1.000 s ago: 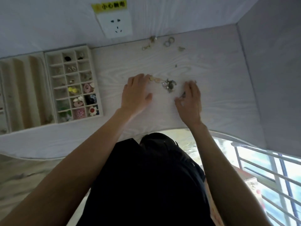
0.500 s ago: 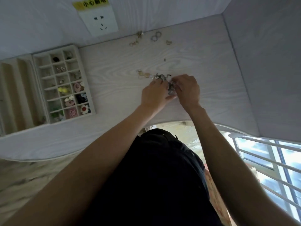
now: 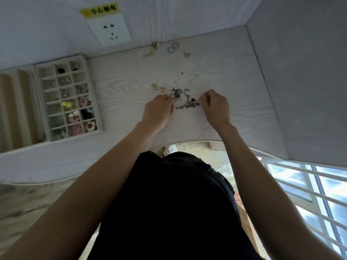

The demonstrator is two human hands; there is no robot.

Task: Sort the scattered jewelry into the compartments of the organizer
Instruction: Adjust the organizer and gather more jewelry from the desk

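Head camera view shows both hands working at a knot of jewelry in the middle of the tabletop (image 3: 234,76). Half a second ago the hands were bunched together over the tangle; now they have drawn apart, and a silvery chain (image 3: 185,106) lies stretched between them. The left hand (image 3: 158,111) has its fingers curled down at the near end of the chain and against the tangled cluster (image 3: 175,93), and seems to pinch it, though the fingertips are hidden. The right hand (image 3: 216,106) pinches the other end of the chain between thumb and curled fingers. This pulling apart looks like an effort to free one piece from the heap, so the sorting step in hand is separation, not yet placing. Two pale gold charms (image 3: 158,88) lie just left of the cluster, and more pieces wait near the back wall: a small gold clasp (image 3: 149,54), a pair of rings (image 3: 173,48) and a little crescent (image 3: 186,54), with a tiny bead (image 3: 182,73) between them and the heap. The organizer (image 3: 38,102) stands well apart to the left, several of its small compartments already holding earrings and flower-shaped pieces, others bare. A wall socket (image 3: 110,29) with a yellow label sits above. Much of the task remains, I judge, since the chain must come loose before it can travel left.
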